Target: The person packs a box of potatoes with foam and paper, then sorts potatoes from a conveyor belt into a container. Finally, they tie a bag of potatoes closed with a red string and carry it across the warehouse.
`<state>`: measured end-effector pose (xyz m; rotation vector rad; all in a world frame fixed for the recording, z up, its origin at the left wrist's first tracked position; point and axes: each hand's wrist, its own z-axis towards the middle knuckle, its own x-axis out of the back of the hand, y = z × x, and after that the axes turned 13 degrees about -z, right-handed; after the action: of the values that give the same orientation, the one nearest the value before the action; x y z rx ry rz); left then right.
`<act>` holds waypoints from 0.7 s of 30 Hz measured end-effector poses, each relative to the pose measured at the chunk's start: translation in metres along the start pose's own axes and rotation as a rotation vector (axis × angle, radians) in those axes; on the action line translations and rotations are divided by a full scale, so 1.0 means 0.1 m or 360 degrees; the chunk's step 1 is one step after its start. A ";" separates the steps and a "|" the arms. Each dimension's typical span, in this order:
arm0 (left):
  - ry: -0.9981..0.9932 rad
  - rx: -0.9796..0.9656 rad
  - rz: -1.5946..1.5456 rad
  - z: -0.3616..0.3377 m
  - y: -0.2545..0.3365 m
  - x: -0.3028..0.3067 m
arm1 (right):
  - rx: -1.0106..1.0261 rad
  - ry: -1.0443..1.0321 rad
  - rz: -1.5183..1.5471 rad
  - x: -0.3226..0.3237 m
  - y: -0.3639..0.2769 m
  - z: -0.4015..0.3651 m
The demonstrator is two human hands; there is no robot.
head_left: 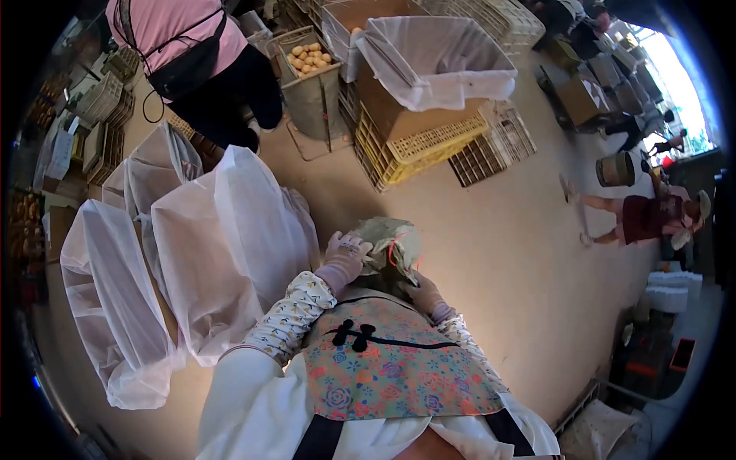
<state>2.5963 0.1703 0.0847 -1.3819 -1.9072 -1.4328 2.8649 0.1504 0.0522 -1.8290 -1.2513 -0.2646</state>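
Note:
A crumpled grey-green bag or bundle [395, 244] with a red-orange string is in front of my apron, between my two gloved hands. My left hand [345, 257] grips its left side with the fingers curled against it. On the lower right side, my right hand [423, 293] holds the bundle's edge, its fingers partly hidden. What the bundle contains cannot be made out. Just left of my left hand stand boxes lined with thin white sheeting [203, 261].
Ahead, a lined carton [437, 69] rests on a yellow crate [429, 153], beside a grey bin [310, 100] of round yellowish produce. A person in pink [180, 38] stands at the upper left. Another person [652, 215] walks at the right carrying a bucket [616, 170].

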 end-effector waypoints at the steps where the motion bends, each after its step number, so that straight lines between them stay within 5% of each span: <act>1: 0.0004 -0.0004 -0.0056 0.13 -0.05 0.10 | -0.0001 -0.0003 -0.0061 0.16 -0.04 0.21; 10: -0.0001 0.0670 -0.0065 0.99 -1.09 0.61 | 0.0621 -0.0283 -0.0576 0.60 -1.11 2.67; 13: 0.0216 0.0682 -0.0269 0.97 -1.33 0.76 | 0.0667 -0.0294 -0.0925 0.70 -1.66 3.11; 21: 0.0647 0.1086 -0.0458 1.11 -1.83 0.81 | 0.0753 -0.0581 -0.0756 0.11 -2.33 3.96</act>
<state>2.4298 0.3075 0.0087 -0.4808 -2.0728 -0.9216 2.5619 0.4809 -0.0500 -1.1892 -1.8211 0.1149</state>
